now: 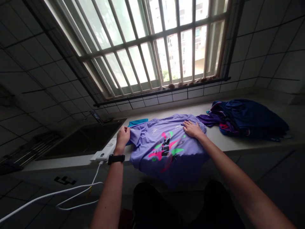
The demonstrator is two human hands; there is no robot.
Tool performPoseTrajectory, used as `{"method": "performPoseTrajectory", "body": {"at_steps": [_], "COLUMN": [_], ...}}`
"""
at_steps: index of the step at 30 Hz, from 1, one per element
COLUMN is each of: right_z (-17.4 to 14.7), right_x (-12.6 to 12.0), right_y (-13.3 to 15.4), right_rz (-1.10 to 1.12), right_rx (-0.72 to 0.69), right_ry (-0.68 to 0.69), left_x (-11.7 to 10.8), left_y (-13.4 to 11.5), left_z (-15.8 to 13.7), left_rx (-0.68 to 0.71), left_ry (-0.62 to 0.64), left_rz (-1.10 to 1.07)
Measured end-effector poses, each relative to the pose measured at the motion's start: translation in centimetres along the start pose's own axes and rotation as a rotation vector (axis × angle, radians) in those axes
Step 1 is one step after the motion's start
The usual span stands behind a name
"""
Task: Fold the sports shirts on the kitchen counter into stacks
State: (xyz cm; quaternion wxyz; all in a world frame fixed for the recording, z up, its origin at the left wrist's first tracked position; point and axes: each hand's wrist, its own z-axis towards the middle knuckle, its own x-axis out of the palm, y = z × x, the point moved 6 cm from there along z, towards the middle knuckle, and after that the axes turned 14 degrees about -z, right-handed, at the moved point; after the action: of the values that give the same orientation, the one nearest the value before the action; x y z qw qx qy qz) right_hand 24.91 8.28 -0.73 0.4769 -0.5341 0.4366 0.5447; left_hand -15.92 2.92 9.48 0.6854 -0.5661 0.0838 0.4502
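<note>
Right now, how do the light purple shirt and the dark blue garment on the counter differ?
The light purple shirt is spread out, its lower part over the front edge; the dark blue garment lies bunched up. The shirt has a pink, green and black print; the garment shows none like it. Your left hand and right hand touch the shirt, not the garment. Both lie on the counter.

Matt cloth shirt (143, 156), smooth countertop (218, 137), metal faucet (97, 118), smooth wall tiles (264, 65)
</note>
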Motion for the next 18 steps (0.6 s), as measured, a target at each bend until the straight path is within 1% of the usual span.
{"method": "performPoseTrajectory", "body": {"at_steps": [2,4,6,7,9,12,15,18], "right_z": [0.0,0.0,-0.1,-0.1,-0.1,0.0,-0.2,-0.6], "right_x": [0.0,0.0,-0.1,-0.1,-0.2,-0.3,-0.6,-1.2], "right_y": [0.0,0.0,0.0,0.0,0.1,0.1,0.2,0.2], "right_rz": [-0.002,-0.004,-0.006,-0.006,-0.006,-0.004,0.007,-0.008], "right_rx": [0.004,0.005,0.001,0.0,0.003,0.008,0.004,0.003], "right_ry": [-0.005,-0.002,0.003,0.006,0.012,0.023,0.027,0.014], "left_x": [1.1,2.6,4.1,4.8,6.1,7.8,8.6,9.1], "left_y": [-1.3,-2.4,-3.0,-3.2,-3.4,-3.7,-3.5,-3.2], "left_z": [0.1,-0.1,-0.4,-0.7,-1.2,-1.9,-2.1,-1.2], "left_rx": [0.052,0.083,0.083,0.083,0.118,0.23,0.254,0.228], "left_ry": [0.083,0.194,0.279,0.306,0.355,0.393,0.36,0.313], "left_rz": [-0.091,-0.177,-0.2,-0.176,-0.063,0.189,0.38,0.46]}}
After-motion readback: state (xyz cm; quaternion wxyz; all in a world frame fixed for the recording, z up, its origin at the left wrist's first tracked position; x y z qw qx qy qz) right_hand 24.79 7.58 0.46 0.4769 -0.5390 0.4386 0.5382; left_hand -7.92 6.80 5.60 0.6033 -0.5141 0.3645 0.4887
